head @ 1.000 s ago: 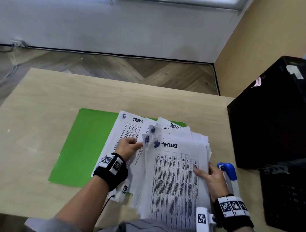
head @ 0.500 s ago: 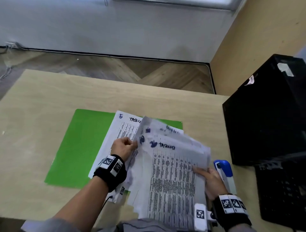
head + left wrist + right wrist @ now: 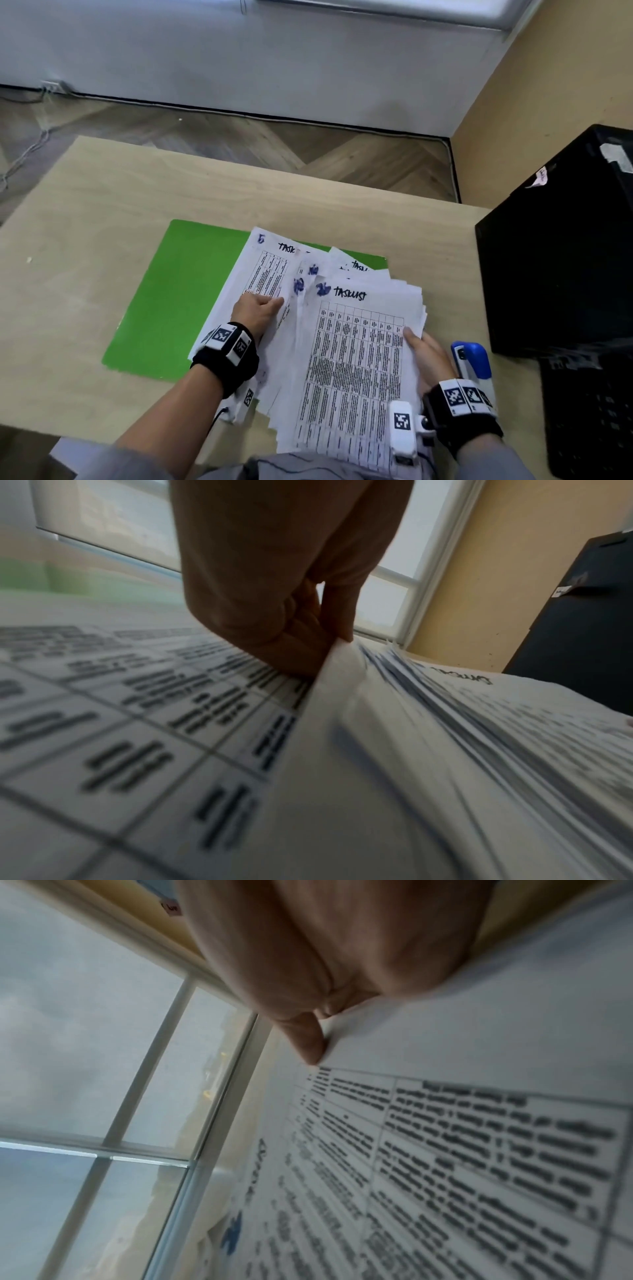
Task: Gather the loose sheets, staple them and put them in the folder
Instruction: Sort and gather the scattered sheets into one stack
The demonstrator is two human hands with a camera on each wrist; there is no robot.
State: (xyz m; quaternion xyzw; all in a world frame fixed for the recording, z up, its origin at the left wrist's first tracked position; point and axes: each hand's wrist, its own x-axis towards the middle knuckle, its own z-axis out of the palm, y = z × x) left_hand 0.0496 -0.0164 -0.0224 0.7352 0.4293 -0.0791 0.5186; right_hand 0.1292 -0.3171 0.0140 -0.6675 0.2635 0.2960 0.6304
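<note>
Two hands worked a fanned pile of printed sheets [image 3: 352,353] at the near edge of the table [image 3: 102,212], the pile's lower end hanging over that edge. At the pile's right side the right hand [image 3: 428,356] gripped the sheets, thumb [image 3: 308,1039] pressed flat on the top page beside its printed grid, the other fingers hidden underneath. Just right of that wrist lay a blue stapler [image 3: 474,363], flat on the table. On the left, the left hand [image 3: 255,313] pinched the edges of several sheets between thumb and curled fingers [image 3: 301,631], its knuckles resting on a lower page marked with a handwritten number. Beyond and beneath the papers lay a green folder [image 3: 178,291], closed and flat, partly covered by the sheets. Farther right stood a black box [image 3: 565,257] on the table
</note>
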